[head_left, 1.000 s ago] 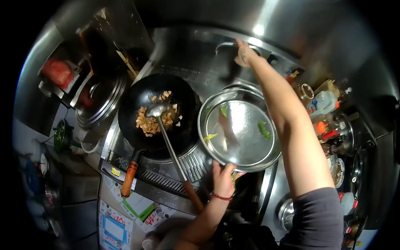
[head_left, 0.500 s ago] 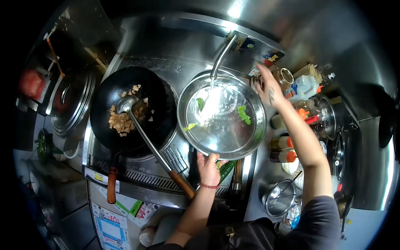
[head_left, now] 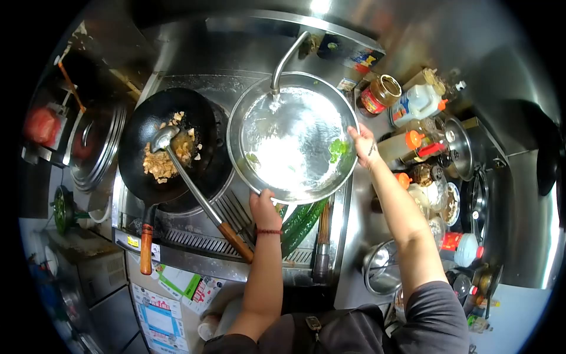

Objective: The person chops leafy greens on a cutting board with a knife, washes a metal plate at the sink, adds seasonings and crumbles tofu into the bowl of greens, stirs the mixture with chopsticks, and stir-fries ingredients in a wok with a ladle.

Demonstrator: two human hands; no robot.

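Steel basin (head_left: 236, 144) is held level or nearly so between the two hands, in the middle of the scene, right of the wok (head_left: 137, 121). The left hand (head_left: 265, 211), with a string of red beads at its wrist, is closed on the near rim, a little left of its middle. The right hand (head_left: 365, 146) grips the right side of the rim, its fingers partly hidden by the metal. Whether anything beneath also bears the basin, I cannot tell.

A curved faucet (head_left: 282, 64) reaches over the far rim, and water runs from it into the basin. A green leaf (head_left: 338, 150) lies inside near the right wall; a smaller, paler green piece (head_left: 253, 160) is at the near left, blurred by glare.

In the wok are browned chunks of food (head_left: 159, 166). A ladle (head_left: 163, 138) rests its bowl on them, its long handle slanting near and right over the wok's edge. Dark green cucumbers (head_left: 302, 223) lie just near of the basin, beside a bundled whisk (head_left: 322, 253). On the right stand a red-labelled jar (head_left: 372, 99), a white jug (head_left: 417, 105) and, nearer, a metal pot (head_left: 377, 284).
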